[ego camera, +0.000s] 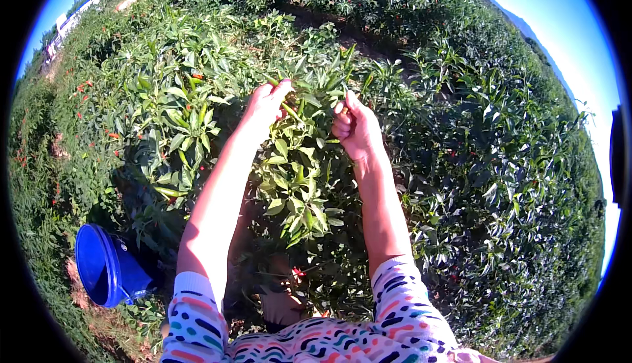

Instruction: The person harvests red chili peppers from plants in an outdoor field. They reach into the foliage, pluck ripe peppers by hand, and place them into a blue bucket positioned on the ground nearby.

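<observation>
Both of my hands are raised in front of me among chili pepper plants. My left hand (266,102) is closed around a green chili pepper (270,79), whose end shows past the thumb. Another slender green pepper (290,111) hangs just right of those fingers. My right hand (357,128) is curled at the same leafy pepper plant (298,180), with thumb and forefinger together at its leaves. What lies inside the right fist is mostly hidden. Between my hands are upright leaves and thin stems.
A blue plastic bucket (94,264) lies tilted at lower left, its mouth facing left. More green peppers (170,192) and red ones (113,135) hang on plants to the left. Dense pepper rows (493,165) fill the right side. A white vehicle (66,25) stands far off at upper left.
</observation>
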Demonstrator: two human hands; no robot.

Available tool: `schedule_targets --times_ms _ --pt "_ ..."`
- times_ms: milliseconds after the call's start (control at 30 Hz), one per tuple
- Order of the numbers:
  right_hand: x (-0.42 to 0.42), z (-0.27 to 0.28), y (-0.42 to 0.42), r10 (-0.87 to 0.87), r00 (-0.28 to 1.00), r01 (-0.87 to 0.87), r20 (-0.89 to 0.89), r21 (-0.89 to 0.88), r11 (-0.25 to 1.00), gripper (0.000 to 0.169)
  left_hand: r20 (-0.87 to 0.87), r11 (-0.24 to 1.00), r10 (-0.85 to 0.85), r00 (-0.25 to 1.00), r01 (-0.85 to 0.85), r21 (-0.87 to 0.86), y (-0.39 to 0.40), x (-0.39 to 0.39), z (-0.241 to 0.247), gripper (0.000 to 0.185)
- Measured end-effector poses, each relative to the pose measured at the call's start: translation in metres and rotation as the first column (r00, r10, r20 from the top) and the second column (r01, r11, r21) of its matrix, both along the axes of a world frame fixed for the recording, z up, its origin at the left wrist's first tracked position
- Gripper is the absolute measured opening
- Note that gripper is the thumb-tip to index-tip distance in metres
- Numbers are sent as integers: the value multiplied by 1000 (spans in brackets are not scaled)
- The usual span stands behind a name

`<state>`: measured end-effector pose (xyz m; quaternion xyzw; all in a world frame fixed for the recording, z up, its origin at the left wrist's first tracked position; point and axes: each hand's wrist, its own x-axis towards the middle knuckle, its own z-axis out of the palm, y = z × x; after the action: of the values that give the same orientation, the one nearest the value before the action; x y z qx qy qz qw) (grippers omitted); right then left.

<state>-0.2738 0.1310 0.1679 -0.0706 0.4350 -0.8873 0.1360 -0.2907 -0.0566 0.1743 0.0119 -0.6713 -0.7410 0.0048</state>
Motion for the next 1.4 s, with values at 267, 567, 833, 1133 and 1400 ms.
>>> schedule_targets --times_ms 267,567,833,1133,1400 --pt "12 10 -20 -95 943 221 -318 389 895 10 -99 942 19 995 16 334 4 13 -26 28" --pt "19 5 -46 358 530 797 -768 596 98 13 -215 978 176 961 -195 -70 5 57 -35 26" --pt "25 -6 -53 187 802 467 -567 791 395 21 -170 971 228 959 -237 -35 -4 70 -58 29" --pt "27 2 -10 84 996 -81 24 -102 991 16 -79 928 340 937 -320 190 -14 75 -74 26" --pt "-146 19 89 -283 900 436 -331 666 605 13 -219 932 363 906 -354 84 -7 119 -122 23"
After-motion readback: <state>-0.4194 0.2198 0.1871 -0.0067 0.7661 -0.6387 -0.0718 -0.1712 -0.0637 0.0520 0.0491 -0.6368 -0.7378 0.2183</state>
